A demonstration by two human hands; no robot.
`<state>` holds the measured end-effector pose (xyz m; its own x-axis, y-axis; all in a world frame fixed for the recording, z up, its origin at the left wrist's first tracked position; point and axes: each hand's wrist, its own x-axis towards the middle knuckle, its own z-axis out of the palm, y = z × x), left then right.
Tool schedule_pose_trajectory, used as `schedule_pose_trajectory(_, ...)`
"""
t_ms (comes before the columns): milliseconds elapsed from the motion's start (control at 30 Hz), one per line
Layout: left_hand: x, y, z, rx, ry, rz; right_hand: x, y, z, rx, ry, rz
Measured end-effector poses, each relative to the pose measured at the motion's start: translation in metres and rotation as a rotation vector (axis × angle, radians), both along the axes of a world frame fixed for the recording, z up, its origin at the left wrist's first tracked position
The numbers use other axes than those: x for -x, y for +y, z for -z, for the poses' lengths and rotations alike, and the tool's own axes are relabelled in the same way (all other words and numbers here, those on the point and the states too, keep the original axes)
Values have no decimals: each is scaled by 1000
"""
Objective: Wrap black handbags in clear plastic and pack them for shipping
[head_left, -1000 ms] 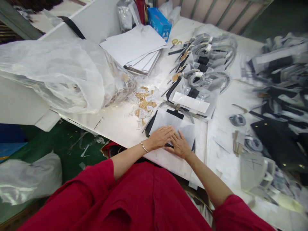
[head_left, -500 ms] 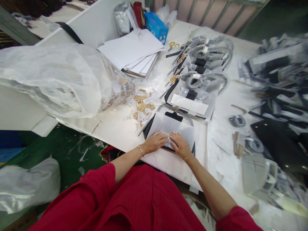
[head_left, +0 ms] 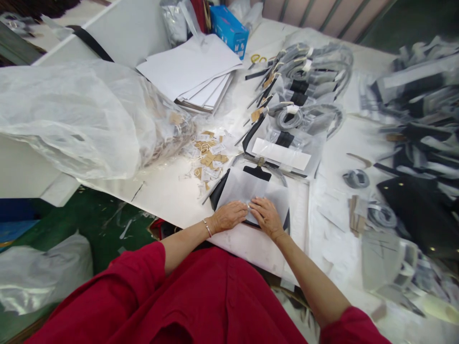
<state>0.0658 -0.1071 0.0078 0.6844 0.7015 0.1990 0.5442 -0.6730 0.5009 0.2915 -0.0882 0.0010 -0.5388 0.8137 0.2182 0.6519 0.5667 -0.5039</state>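
A black bag (head_left: 219,192) lies flat on the table at its front edge, partly covered by a pale translucent sheet (head_left: 234,188). A black strap tab (head_left: 257,173) with a small metal clasp (head_left: 260,162) shows above the sheet. My left hand (head_left: 229,215) rests on the sheet's lower part, fingers stretched out and close together. Beside it my right hand (head_left: 265,216) lies on the same sheet, its fingers spread. The fingertips of both hands nearly meet. Whatever lies directly under the fingers is hidden.
Behind the bag is a row of wrapped black bags (head_left: 287,134) with coiled straps. Tan tags (head_left: 210,157) lie to the left, near a big plastic bag (head_left: 82,119) and white sheets (head_left: 193,64). A blue box (head_left: 229,31) stands behind. Dark pieces (head_left: 419,205) crowd the right.
The view has shifted slightly. My left hand has slid a little down and left on the sheet, its fingers closer together. My right hand stays nearly in place on the sheet.
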Motion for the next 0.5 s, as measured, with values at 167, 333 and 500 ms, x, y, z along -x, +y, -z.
schedule_pose_trajectory(167, -14, 8, -19, 135, 73, -137, 6, -1, -3, -89, -69, -6)
schedule_pose_trajectory(333, -25, 11, -38, 206, 176, -184, 9, -3, -5, -143, -135, -3)
schedule_pose_trajectory(500, -25, 17, -38, 241, 154, -235, 12, -6, -3, -165, -133, 37)
